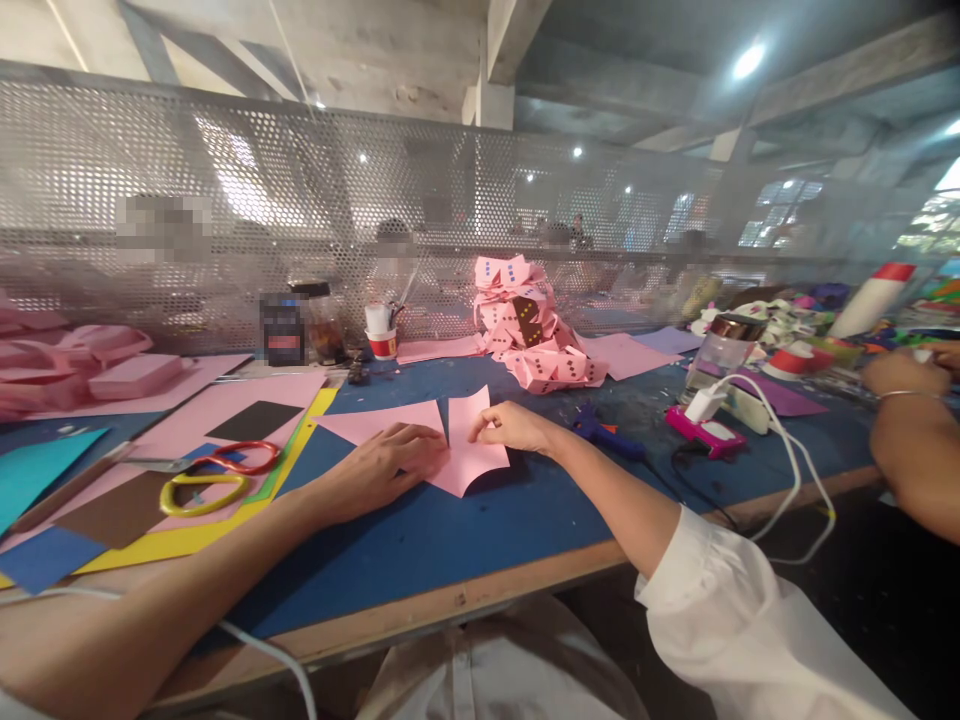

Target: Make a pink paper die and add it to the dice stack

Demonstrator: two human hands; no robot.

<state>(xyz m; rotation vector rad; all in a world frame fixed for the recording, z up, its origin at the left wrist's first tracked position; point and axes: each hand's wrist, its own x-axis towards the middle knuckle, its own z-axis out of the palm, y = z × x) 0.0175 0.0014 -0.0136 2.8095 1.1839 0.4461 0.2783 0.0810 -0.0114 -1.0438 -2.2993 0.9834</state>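
Note:
A pink sheet with its right part raised and curved lies on the blue table mat. My right hand pinches this raised part near its right edge. Flat over the left side of the sheet rests my left hand, palm down, fingers stretched toward the middle. Another stretch of pink paper shows beyond the left fingers; whether it is a separate piece I cannot tell. Behind the hands stands a pile of folded pink pieces with dark dots.
Scissors lie on coloured sheets at left, beside pink folded shapes. A blue glue gun, a pink power adapter with white cable and a jar stand right. Another person's arm is at far right.

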